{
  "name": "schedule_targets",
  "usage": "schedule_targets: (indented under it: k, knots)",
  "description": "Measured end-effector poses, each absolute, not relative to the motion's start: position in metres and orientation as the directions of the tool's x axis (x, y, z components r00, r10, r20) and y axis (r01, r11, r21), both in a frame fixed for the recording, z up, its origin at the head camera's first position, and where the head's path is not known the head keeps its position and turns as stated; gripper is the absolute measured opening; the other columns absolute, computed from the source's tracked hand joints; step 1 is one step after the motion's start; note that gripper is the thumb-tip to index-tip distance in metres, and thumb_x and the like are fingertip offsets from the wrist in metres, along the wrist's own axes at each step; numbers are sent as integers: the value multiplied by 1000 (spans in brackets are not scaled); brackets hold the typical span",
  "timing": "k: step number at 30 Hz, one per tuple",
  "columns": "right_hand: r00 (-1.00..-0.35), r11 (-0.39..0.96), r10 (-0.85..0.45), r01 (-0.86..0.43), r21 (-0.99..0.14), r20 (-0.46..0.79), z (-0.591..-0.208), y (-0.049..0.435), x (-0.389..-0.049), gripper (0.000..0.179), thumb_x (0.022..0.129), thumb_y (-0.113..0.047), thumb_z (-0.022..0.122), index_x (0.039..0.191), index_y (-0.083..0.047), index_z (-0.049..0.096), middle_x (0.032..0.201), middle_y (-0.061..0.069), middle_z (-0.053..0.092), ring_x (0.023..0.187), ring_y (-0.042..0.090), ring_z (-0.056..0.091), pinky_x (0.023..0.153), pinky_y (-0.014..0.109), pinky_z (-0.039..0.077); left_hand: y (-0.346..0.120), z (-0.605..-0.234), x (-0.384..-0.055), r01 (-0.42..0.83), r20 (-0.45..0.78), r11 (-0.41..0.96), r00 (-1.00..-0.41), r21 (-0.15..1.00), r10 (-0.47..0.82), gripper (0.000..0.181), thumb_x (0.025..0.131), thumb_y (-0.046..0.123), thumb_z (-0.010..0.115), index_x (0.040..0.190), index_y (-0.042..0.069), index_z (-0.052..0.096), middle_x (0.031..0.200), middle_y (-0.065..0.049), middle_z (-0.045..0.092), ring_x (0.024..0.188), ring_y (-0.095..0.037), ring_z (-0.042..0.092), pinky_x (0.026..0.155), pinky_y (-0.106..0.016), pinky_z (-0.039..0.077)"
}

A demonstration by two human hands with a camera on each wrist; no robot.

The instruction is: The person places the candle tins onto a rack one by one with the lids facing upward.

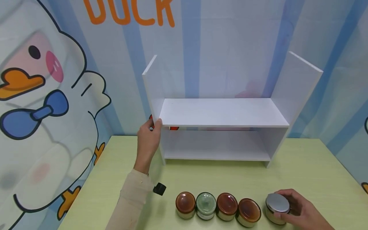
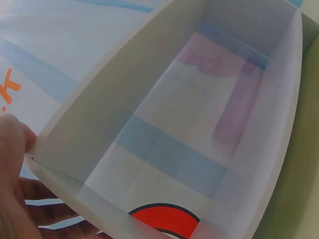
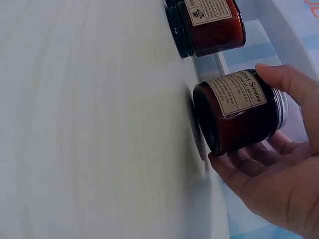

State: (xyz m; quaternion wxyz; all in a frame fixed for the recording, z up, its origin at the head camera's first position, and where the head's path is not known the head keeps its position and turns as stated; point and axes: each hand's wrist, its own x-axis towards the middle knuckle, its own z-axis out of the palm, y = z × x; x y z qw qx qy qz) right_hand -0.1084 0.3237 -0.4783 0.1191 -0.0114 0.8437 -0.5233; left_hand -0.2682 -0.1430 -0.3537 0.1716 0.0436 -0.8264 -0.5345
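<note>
A white two-tier shelf (image 1: 224,111) stands on the table. My left hand (image 1: 148,137) grips its left side panel near the middle board; in the left wrist view the thumb of that hand (image 2: 12,164) lies at the panel edge and the fingers spread along the outer side. Between thumb and fingers, my right hand (image 1: 302,209) holds an amber scented candle jar (image 1: 277,204) with a silver lid. The right wrist view shows its paper label and the jar (image 3: 239,112) with its base at or just above the tabletop.
Left of the held jar is a row of jars: a brown-topped one (image 1: 249,211), another brown-topped one (image 1: 227,206), a green-topped one (image 1: 206,204) and a further brown one (image 1: 185,204). The light green table (image 1: 310,169) meets a duck-printed backdrop (image 1: 230,48).
</note>
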Motion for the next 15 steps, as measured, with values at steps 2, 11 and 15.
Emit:
schedule_targets:
  k: [2,11,15]
  knots:
    - [-971,437,-162,90,-895,-176,-479,326,-109,58,94,-15,73,141,3,43,122,-3,61,101,0,62,78,28,55,-143,-354,-269,108,233,422,-938,900,-256,52,103,48,48,136,10,64,109,-9,66,87,-27,52,72,-40,43]
    - [-951,370,-252,74,-926,-176,-481,331,-111,57,94,-15,72,139,2,41,122,-29,61,108,-1,61,86,24,54,-143,-352,-266,108,229,420,-941,901,-250,52,103,48,48,135,10,64,110,-10,65,87,-28,51,72,-40,43]
    - [-943,348,-287,61,-936,-168,-482,333,-111,59,94,-14,72,140,2,40,127,-25,61,112,-4,60,88,23,54,-143,-353,-267,103,227,422,-940,901,-255,53,103,48,48,135,9,64,111,-10,65,88,-28,52,72,-39,43]
